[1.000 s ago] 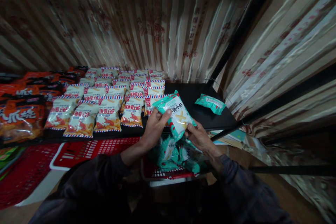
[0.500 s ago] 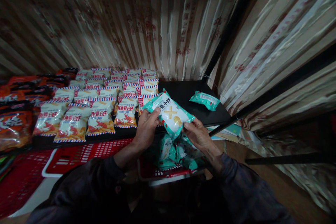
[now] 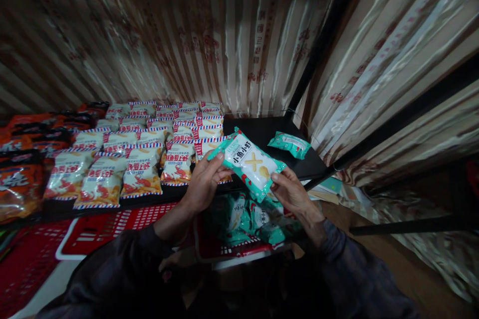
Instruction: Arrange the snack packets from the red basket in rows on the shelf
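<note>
Between my two hands is a teal-and-white snack bag (image 3: 252,163), tilted with its printed front facing up. My left hand (image 3: 205,179) pinches its upper left end, thumb on top. My right hand (image 3: 294,190) grips the lower right corner. The bag hangs over the front edge of the black shelf (image 3: 258,127). Another teal snack bag (image 3: 290,144) lies on the shelf to the right. Below my hands, several teal snack bags (image 3: 239,217) sit in a red basket (image 3: 200,246).
Rows of white snack bags (image 3: 142,169) with striped edges stand on the shelf to the left, with orange-and-black bags (image 3: 18,184) beyond. A second red basket (image 3: 116,224) is below the shelf. Black posts (image 3: 359,149) and a pleated curtain (image 3: 239,35) frame the right and back.
The held snack bag has shifted slightly right and its print shows more fully. My right hand has moved a little right and down; both hands still hold the bag.
</note>
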Motion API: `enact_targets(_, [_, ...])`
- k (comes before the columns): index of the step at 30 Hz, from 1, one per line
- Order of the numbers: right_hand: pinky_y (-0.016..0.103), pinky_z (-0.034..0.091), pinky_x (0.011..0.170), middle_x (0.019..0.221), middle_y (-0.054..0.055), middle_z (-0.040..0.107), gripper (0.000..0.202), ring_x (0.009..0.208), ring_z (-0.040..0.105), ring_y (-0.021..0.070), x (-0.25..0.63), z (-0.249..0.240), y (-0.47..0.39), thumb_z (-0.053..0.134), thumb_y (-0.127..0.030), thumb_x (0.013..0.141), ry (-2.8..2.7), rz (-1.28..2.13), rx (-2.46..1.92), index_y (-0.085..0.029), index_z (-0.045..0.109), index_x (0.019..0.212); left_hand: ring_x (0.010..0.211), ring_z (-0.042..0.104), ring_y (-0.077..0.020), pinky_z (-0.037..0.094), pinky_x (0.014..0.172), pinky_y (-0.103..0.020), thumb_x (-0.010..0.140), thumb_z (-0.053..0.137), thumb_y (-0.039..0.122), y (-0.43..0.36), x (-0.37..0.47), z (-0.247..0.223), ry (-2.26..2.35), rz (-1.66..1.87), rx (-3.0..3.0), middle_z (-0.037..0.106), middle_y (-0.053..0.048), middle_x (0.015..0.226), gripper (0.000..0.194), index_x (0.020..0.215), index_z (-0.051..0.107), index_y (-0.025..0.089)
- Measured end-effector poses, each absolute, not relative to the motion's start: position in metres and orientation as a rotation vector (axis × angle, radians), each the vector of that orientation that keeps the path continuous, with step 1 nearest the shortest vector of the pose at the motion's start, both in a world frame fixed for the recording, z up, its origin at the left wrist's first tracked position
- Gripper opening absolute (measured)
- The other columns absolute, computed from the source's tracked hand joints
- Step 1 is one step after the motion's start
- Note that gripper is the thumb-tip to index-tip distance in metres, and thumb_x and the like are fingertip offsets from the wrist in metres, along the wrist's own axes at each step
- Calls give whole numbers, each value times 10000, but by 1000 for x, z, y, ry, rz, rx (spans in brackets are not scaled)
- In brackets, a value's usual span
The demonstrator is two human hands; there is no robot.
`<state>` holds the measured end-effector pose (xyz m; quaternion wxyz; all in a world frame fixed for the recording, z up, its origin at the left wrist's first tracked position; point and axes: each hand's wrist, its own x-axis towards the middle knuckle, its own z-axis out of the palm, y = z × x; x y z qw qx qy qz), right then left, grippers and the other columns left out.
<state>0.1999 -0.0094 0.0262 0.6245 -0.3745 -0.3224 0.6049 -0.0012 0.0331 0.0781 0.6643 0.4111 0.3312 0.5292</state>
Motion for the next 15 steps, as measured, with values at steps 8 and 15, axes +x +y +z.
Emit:
enact_targets(8, [221,405,498,609,-89,570,386,512,499,106,223,30,-17,863,-325,544,-814,1403,-962,-254,552,761,705,662,-161,517,661,-267,666,791,376,33,-10,77,771,975,1036,715,-37,812,344,921,673,178])
enact_targets(15, [228,374,511,581,-88,543,362,515,488,111,228,24,-18,853,-328,564,-868,1415,-982,-241,533,709,728,670,-163,533,672,-269,633,810,362,29,-7,77,776,1031,1055,717,-28,836,402,964,653,196])
